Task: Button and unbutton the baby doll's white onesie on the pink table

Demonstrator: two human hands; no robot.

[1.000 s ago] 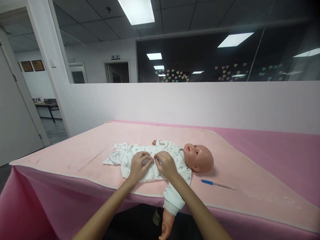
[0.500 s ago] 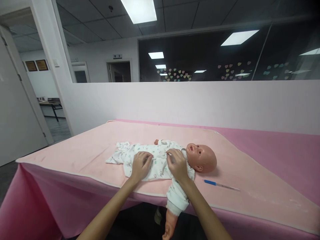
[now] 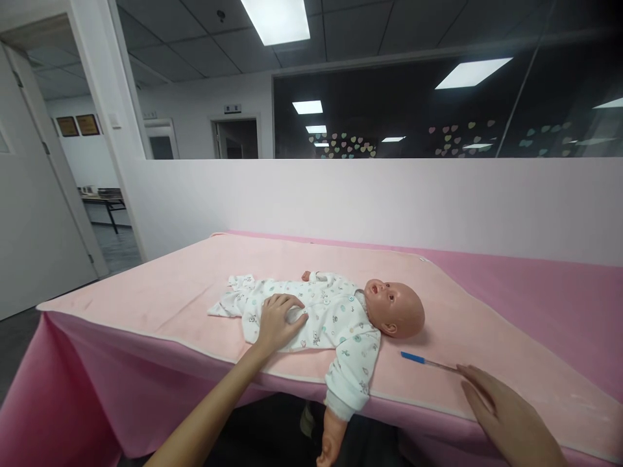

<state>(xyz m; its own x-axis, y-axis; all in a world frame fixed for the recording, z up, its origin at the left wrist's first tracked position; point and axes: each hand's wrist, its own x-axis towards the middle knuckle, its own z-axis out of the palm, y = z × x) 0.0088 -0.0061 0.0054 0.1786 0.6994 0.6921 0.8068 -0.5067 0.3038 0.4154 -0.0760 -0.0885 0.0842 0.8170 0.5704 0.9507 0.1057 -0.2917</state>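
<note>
A baby doll (image 3: 399, 310) lies on its back, its head to the right, dressed in a white patterned sleepsuit (image 3: 335, 311). My left hand (image 3: 280, 321) rests on the doll's belly, fingers curved and thumb apart. Over the table's front edge hangs the doll's near arm (image 3: 333, 431). To the right, my right hand (image 3: 501, 405) is at the far end of a slim clear rod with a blue end, which looks like a thermometer (image 3: 413, 357). Its fingertips reach the rod, with the thumb a little apart; a firm grip does not show.
A peach mat (image 3: 146, 279) covers the table over a pink cloth (image 3: 545, 288). Behind it stands a white half wall (image 3: 370, 201) with a dark window (image 3: 389, 104) above. An open doorway and a door (image 3: 39, 194) are on the left.
My right hand has left the doll's chest and moved right to the rod's clear end. My left hand stays on the belly. The near sleeve now shows fully.
</note>
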